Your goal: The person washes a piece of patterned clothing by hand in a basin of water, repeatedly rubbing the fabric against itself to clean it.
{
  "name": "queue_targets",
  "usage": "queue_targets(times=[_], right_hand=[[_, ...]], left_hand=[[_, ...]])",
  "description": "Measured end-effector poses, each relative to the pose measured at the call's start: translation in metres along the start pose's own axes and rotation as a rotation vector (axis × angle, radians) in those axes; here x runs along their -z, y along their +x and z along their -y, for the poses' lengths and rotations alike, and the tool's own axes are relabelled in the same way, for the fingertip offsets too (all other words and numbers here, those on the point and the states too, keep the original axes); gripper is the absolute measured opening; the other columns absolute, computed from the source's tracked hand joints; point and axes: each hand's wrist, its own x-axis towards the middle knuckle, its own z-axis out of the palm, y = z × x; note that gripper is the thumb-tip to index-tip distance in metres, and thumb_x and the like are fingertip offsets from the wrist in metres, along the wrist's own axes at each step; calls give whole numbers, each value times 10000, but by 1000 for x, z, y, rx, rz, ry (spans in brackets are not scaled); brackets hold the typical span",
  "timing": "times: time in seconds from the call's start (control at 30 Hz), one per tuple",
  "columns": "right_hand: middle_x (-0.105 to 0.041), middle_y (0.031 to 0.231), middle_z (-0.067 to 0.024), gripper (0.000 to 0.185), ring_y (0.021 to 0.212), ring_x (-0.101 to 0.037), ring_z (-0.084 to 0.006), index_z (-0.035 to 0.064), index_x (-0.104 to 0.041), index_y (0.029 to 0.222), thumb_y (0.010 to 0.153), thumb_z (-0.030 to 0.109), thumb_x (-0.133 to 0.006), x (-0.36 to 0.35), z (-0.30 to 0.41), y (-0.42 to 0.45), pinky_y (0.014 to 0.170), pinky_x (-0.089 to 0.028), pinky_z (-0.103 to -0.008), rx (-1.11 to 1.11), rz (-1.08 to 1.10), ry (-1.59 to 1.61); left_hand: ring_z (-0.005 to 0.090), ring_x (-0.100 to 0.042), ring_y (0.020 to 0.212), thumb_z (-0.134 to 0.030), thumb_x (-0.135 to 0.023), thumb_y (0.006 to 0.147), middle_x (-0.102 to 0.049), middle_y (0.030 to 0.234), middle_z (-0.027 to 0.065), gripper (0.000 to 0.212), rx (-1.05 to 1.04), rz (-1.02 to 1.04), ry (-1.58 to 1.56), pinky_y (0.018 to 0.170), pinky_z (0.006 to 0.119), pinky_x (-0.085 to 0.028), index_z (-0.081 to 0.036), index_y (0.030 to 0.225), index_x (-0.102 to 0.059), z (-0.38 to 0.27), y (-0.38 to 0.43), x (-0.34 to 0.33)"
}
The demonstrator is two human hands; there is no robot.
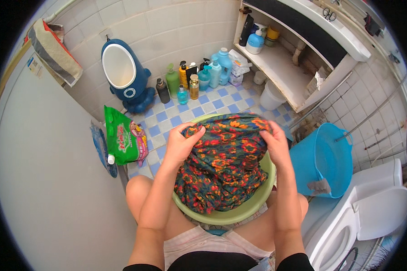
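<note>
A dark green fabric garment with red and orange flowers (220, 162) is stretched by its upper edge between my two hands. My left hand (183, 142) pinches the cloth at its left corner, thumb on top. At the right corner, my right hand (274, 139) grips the same edge between thumb and fingers. The rest of the cloth hangs bunched into a pale green plastic basin (224, 218), which stands on the floor between my knees. The cloth hides most of the basin's inside, so I cannot tell whether it holds water.
To the right stand a blue bucket of water (329, 159) and a white toilet (335, 244). A green detergent bag (123, 142) is at left, near a white door panel (54, 162). Several bottles (172, 81) and a blue child's urinal (127, 74) line the wall. An open cabinet (274, 64) stands at back right.
</note>
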Motion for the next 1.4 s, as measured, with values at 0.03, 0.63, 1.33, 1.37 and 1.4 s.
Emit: queue_targets(times=[0.03,0.63,1.33,1.37,1.4], right_hand=[[-615,958,-32,210,840,-564,-75,-27,-533,1069,865,23,-533,-8,14,-1,754,-469,-231,29,-12,55],[-515,1203,-160,294,1110,-522,-300,-7,-574,973,701,30,-676,-80,-60,-64,938,-401,-344,310,214,-662],[-336,1396,-210,574,1332,-277,-330,-33,-278,1361,835,3,-506,-83,-97,-43,1070,-248,-410,203,59,-644],[-341,1388,-216,620,1331,-273,-343,-21,-262,1371,814,-1,-533,-94,-78,-53,1075,-241,-414,121,154,-684],[-345,1386,-214,621,1326,-284,-340,-14,-257,1375,819,3,-533,-98,-74,-59,1070,-250,-409,163,152,-676]], left_hand=[[54,-523,679,-158,-711,783,-617,766,-2,187,-13,18,13,621,219,-425,10,836,-651,-3,-1,-1],[140,-585,913,-131,-570,882,-581,1102,67,302,231,-83,-564,807,280,-481,-46,1165,-512,86,-7,-57],[144,-521,1041,-302,-432,949,-562,1136,45,313,398,77,-495,892,317,-428,-91,1151,-543,105,-17,-56],[150,-539,1020,-319,-414,953,-566,1130,39,326,493,111,-594,871,322,-445,-107,1167,-537,98,-10,-46],[150,-539,1020,-304,-406,957,-564,1132,37,332,454,40,-581,876,317,-443,-109,1198,-522,97,-9,-49]])
